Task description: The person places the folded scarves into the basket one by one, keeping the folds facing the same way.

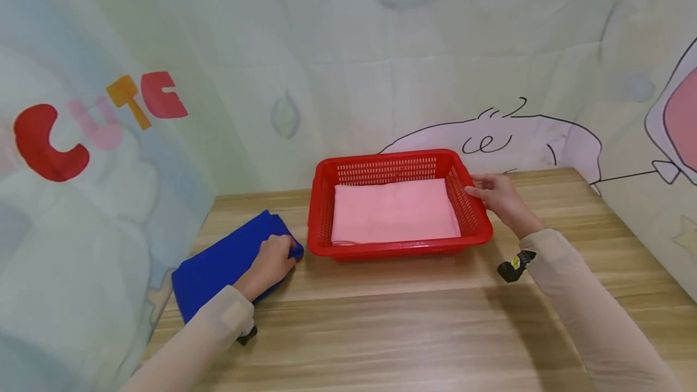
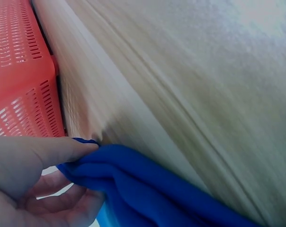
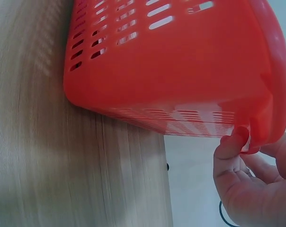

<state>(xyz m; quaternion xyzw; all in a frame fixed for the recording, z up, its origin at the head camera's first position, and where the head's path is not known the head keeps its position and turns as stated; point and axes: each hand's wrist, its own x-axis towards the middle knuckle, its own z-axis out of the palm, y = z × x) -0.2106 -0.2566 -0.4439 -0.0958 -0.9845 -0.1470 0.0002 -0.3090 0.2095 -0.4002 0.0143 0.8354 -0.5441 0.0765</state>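
Note:
On the left of the table lies a folded blue cloth [image 1: 218,268]. My left hand [image 1: 271,264] pinches its right end; in the left wrist view the thumb [image 2: 69,150] presses on top of the bunched cloth with the fingers curled beneath. A red plastic basket [image 1: 403,251] with slotted walls stands right of the cloth, near the back wall. Inside it a folded pink cloth [image 1: 394,210] lies flat over the bottom. My right hand [image 1: 503,203] grips the basket's right rim, thumb over the edge and fingers hooked below it in the right wrist view.
The wood-grain table [image 1: 392,331] stretches in front of the basket and to its right. A printed curtain [image 1: 337,77] with drawings and letters hangs behind and at both sides, close to the basket's back. Small black devices [image 1: 514,266] sit at the wrists.

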